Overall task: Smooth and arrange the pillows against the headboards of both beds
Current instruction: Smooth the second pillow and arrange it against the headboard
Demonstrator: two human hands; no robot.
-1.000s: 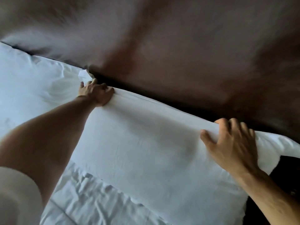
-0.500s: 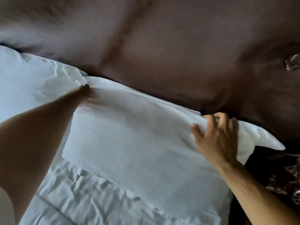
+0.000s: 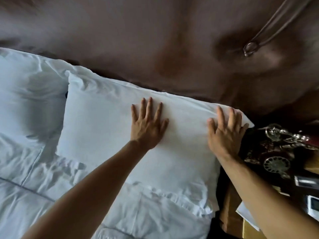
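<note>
At the far left a second white pillow (image 3: 29,94) lay rumpled against the brown padded headboard (image 3: 155,40), its case creased and shadowed, just beside the pillow being worked. That nearer pillow (image 3: 103,121) sat with its long upper edge along the foot of the headboard, its lower edge resting on the wrinkled white sheet (image 3: 51,195). The left hand (image 3: 146,126) lay flat on the middle of this pillow, fingers straight and spread wide, holding nothing, the palm pressing into the fabric. Further right, the right hand (image 3: 224,133) rested flat near the pillow's right-hand end, fingers likewise straight and fanned, gripping nothing, the fingertips reaching the upper corner. Beyond that corner, on a wooden bedside table (image 3: 227,204), stood an ornate old-style telephone (image 3: 276,152) with a rotary dial, very near the right wrist. The step looked like smoothing the case with both palms. The likeliest trouble, in my judgement, lay on the right: the pillow's end overhung the mattress edge, so a firm outward stroke could push it off toward the table, or carry the hand into the telephone. Pressing too hard in the middle might also dent the filling and leave a hollow. The left pillow appeared not yet smoothed, and a sideways push could crowd it further.
</note>
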